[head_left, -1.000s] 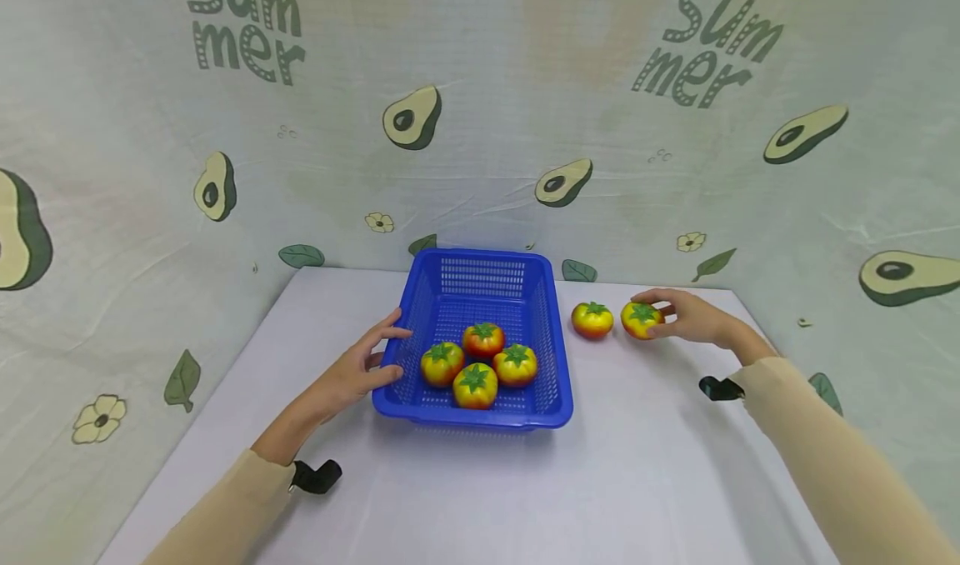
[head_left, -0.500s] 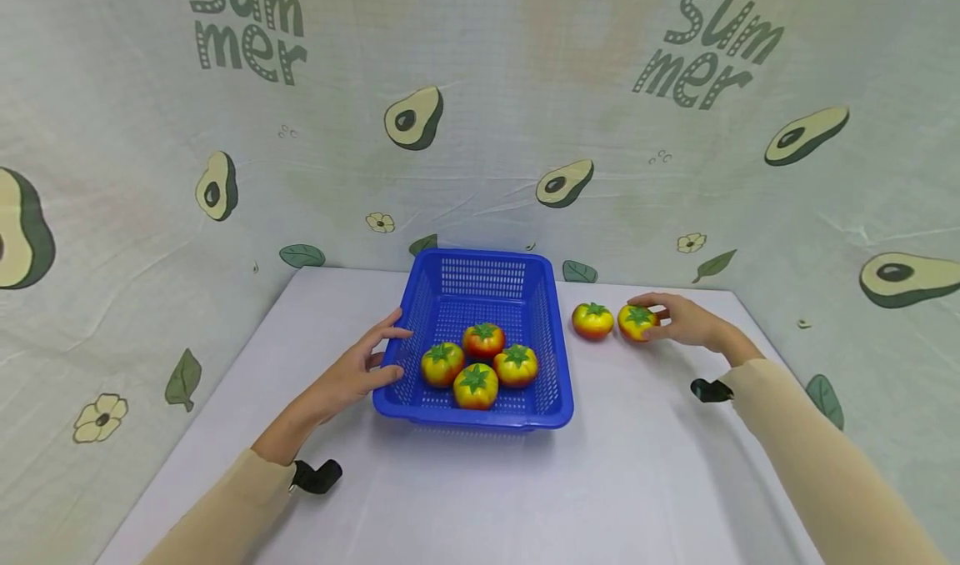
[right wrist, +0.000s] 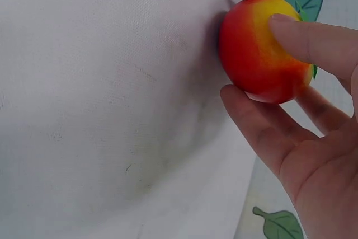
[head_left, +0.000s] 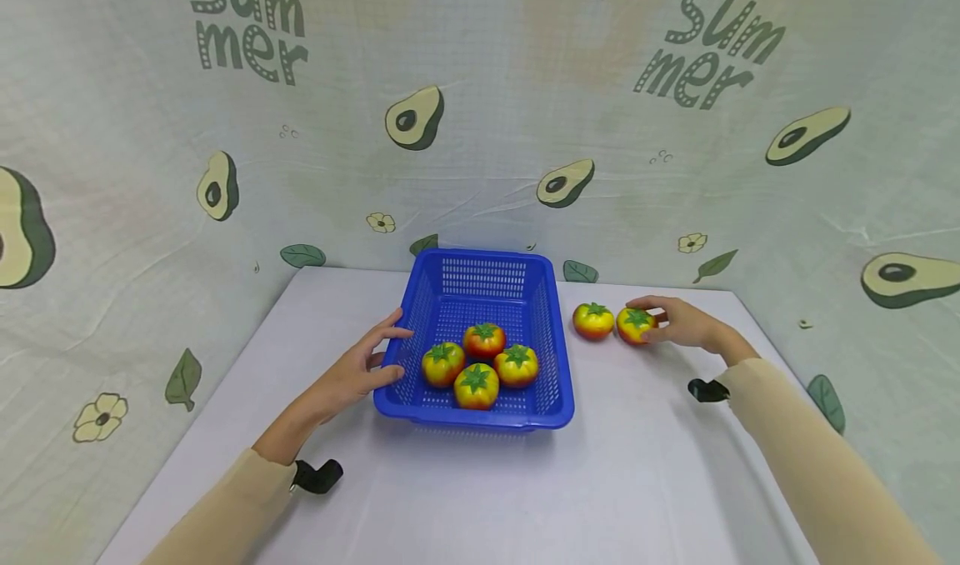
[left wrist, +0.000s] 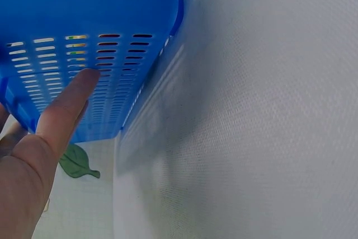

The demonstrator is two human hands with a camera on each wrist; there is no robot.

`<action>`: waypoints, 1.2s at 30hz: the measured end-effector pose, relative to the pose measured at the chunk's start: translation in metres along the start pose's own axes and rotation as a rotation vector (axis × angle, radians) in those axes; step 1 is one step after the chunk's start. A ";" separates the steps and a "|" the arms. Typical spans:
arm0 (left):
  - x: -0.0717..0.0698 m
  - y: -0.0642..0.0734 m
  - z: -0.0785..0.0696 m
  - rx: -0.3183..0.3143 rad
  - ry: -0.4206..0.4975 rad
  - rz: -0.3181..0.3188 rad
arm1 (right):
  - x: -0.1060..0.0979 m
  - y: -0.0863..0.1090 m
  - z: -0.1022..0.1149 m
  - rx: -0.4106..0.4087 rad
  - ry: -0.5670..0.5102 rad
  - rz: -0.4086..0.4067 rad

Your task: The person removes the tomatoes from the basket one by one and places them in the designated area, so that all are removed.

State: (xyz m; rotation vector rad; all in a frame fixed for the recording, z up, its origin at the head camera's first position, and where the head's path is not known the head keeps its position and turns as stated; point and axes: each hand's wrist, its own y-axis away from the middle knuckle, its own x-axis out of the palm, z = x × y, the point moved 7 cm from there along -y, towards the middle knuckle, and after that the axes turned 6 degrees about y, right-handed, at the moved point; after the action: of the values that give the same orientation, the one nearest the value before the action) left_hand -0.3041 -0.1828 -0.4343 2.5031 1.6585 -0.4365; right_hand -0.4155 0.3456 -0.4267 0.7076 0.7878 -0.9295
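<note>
My left hand (head_left: 347, 384) holds the left side of a blue plastic basket (head_left: 557, 382), thumb and some fingers over its rim. In the left wrist view, one finger lies against the slotted outer wall (left wrist: 120, 76). Several red-and-yellow tomatoes with green leafy tops, among them a redder one (head_left: 483, 342), sit in the basket's near half. To its right, my right hand (head_left: 690, 325) grips another tomato (head_left: 632, 325) between thumb and fingers. The right wrist view shows the thumb on the upper side of this tomato (right wrist: 260, 54), fingers beneath. A second loose tomato (head_left: 592, 322) stands just left of it.
The basket stands on a white-covered table (head_left: 480, 498). Behind the table's far edge hangs a pale cloth (head_left: 480, 173) printed with avocados and leaves, which also runs along both sides. A black wrist-worn piece (head_left: 318, 477) juts from the left sleeve, another (head_left: 708, 391) from the right.
My right hand has shifted slightly left with its tomato, which now sits closer to the neighbouring tomato. The left hand and the basket have stayed in place.
</note>
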 end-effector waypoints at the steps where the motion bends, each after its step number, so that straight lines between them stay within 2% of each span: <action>1: 0.000 0.000 0.000 0.000 0.001 0.001 | 0.000 0.000 0.000 0.001 0.001 0.000; 16: -0.001 0.002 0.000 0.000 0.011 0.003 | -0.005 0.003 0.002 0.011 -0.004 0.001; 22: 0.000 0.000 0.003 0.002 0.015 0.010 | -0.016 0.011 0.010 0.024 0.056 -0.031; 30: 0.000 0.000 0.002 0.002 0.016 0.008 | -0.035 0.017 0.040 -0.027 0.124 -0.104; 36: 0.000 0.000 0.003 -0.002 0.011 0.003 | -0.042 0.019 0.082 -0.107 0.166 -0.150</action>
State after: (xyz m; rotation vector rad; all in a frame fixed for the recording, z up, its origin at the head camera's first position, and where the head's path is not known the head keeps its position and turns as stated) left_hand -0.3043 -0.1830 -0.4370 2.5110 1.6575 -0.4212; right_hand -0.3923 0.3048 -0.3453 0.6438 1.0412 -0.9640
